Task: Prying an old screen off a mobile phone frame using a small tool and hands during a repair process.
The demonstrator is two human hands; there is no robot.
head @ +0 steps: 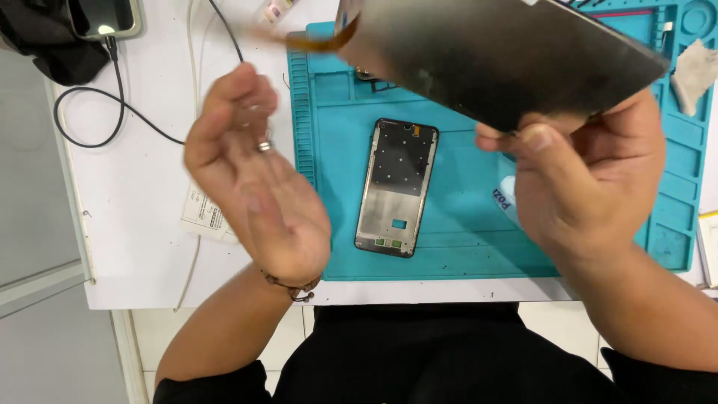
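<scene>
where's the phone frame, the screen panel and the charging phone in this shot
phone frame (396,187), head view, on the dark middle plate of the frame lying on the teal mat
screen panel (493,60), head view, on its grey back face, held up by the right hand
charging phone (105,16), head view, on its glass near the cable end

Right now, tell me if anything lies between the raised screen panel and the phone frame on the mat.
Nothing visible does. The screen panel, pinched in the right hand, hangs above the mat; the phone frame lies uncovered. The left hand is off to the side.
</scene>
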